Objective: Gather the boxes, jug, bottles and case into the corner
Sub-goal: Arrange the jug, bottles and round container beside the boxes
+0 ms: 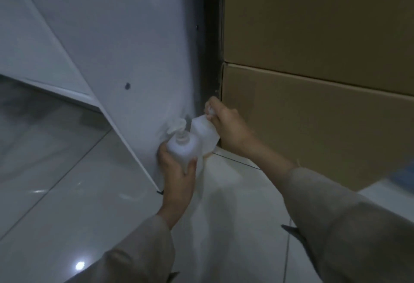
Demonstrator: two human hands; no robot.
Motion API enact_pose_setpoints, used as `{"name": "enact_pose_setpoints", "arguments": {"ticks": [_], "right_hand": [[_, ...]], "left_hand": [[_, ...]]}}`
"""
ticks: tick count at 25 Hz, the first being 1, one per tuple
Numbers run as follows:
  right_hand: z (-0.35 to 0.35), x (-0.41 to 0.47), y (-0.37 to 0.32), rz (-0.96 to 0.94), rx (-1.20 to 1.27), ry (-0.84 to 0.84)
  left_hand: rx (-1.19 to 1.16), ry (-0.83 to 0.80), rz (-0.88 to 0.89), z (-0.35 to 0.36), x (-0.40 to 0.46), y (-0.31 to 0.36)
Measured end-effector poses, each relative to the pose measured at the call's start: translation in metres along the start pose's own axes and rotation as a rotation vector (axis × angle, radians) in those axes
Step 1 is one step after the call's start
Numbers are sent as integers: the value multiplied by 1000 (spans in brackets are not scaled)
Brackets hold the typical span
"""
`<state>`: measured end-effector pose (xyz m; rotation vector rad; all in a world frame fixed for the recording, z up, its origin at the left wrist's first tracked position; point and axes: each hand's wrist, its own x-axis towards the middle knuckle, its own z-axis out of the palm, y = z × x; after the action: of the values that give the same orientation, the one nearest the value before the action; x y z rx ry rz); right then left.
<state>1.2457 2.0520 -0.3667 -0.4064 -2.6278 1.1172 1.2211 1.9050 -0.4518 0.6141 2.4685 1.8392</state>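
The left hand (178,171) is wrapped round the body of a white pump bottle (182,147), and the right hand (228,125) pinches the top of a second white bottle (205,132) just beside it. Both bottles sit low in the corner, between the white cabinet (134,58) left of the hands and the stacked cardboard boxes (313,107) to their right.

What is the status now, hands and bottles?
Left hand grips pump bottle. Right hand grips second bottle by its top. Both at corner beside stacked boxes. Nothing blocking.
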Motion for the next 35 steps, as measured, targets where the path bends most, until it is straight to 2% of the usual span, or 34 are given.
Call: {"name": "enact_pose_setpoints", "arguments": {"ticks": [5, 8, 11, 15, 18, 20, 23, 25, 26, 28, 29, 31, 35], "right_hand": [[3, 25, -6, 12, 150, 71], [2, 19, -1, -13, 209, 97], [7, 3, 6, -49, 160, 124], [16, -18, 22, 97, 315, 137], [22, -27, 29, 279, 383, -31], [26, -30, 31, 322, 306, -167], [28, -39, 33, 303, 100, -342], [22, -47, 35, 251, -42, -474], [16, -52, 36, 227, -105, -534], [-4, -70, 37, 182, -210, -613], [-19, -83, 37, 175, -255, -625], [-56, -115, 36, 191, -334, -602], [-138, -205, 40, 312, -353, -429]], "left_hand": [[81, 49, -88, 23, -1, -4], [57, 127, -246, 36, -1, -1], [17, 140, -424, 41, 4, 0], [-79, 172, -558, 42, 21, 8], [-183, 197, -643, 45, 26, 17], [-226, 169, -585, 44, 26, 13], [-190, 56, -565, 39, 24, -1], [-211, -13, -720, 37, 15, -4], [-242, -116, -819, 39, 6, 3], [-238, -494, -894, 47, -18, 31], [-192, -688, -846, 54, -30, 48], [-118, -926, -668, 69, -48, 77], [-3, -1153, -196, 120, -80, 118]]}}
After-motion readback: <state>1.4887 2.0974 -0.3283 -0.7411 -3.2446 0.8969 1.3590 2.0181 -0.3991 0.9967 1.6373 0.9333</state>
